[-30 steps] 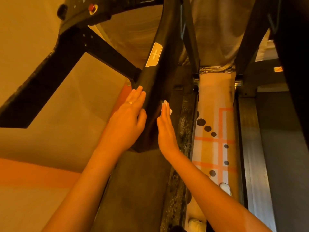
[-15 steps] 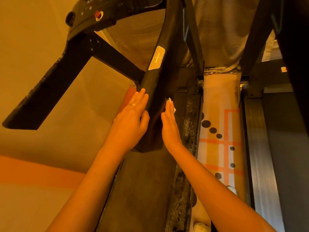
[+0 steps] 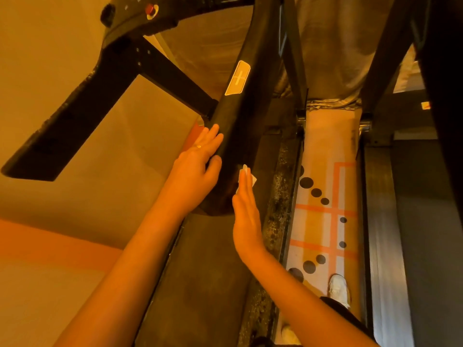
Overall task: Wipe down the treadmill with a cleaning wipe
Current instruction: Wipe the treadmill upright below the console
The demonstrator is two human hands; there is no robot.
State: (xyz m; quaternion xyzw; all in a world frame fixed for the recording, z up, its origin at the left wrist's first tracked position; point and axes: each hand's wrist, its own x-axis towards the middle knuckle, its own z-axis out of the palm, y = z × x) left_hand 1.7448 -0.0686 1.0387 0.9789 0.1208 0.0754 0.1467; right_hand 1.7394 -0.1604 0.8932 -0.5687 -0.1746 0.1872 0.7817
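single head-worn wide-angle view, looking steeply down, close over treadmill handrail [image 3: 240, 136] and floor

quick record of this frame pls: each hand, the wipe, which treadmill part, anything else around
left hand: fingers straight, flat against the upright's left side
right hand: fingers straight, pressing the wipe to the upright's right side
wipe: white, mostly hidden under the fingers, one corner showing
upright: black, slanted, pale label higher up
console: top left, red button
floor: white shoe on patterned strip
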